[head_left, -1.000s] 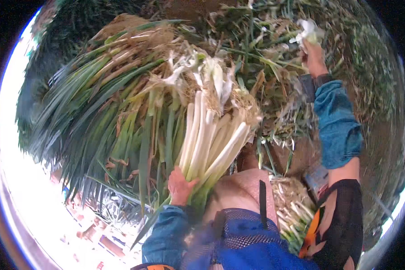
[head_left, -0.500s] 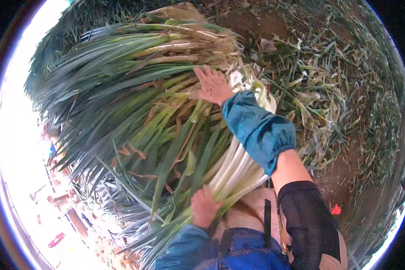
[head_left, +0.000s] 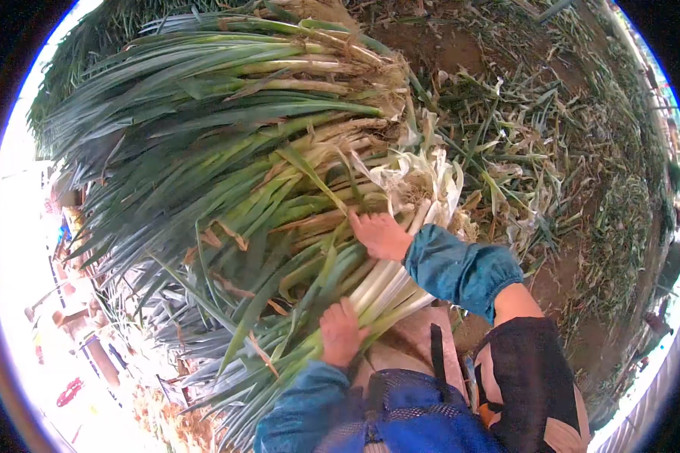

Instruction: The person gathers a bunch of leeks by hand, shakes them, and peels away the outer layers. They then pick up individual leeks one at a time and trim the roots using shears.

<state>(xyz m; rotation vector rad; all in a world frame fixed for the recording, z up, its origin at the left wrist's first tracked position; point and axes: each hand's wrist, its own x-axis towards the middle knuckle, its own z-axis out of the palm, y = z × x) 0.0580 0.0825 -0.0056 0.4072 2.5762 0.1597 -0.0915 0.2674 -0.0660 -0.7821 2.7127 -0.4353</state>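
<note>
My left hand (head_left: 341, 332) is closed around a bunch of peeled green onions (head_left: 381, 291) where the white stalks turn to green leaves. Their white ends point up and right, away from me. Above it, my right hand (head_left: 381, 235) lies over the stalks with its fingers bent. A yellow-green leaf (head_left: 310, 175) runs down to its fingertips and appears pinched there. Just beyond the hand, pale peeled skins and roots (head_left: 423, 185) cluster at the stalk ends. Unpeeled green onions (head_left: 302, 83) with brown roots lie in a big heap behind both hands.
Torn leaves and skins (head_left: 521, 162) litter the brown soil (head_left: 438, 47) to the right. A pink board or cloth (head_left: 412, 351) lies under the bunch near my lap. Blue mesh fabric (head_left: 423, 411) covers my lap, and my black-clad knee (head_left: 521, 370) is at right.
My right hand has come down and nearer from the heap, its fingers now bent at the leaf. My left hand keeps its hold on the bunch. The whole view has shifted slightly.
</note>
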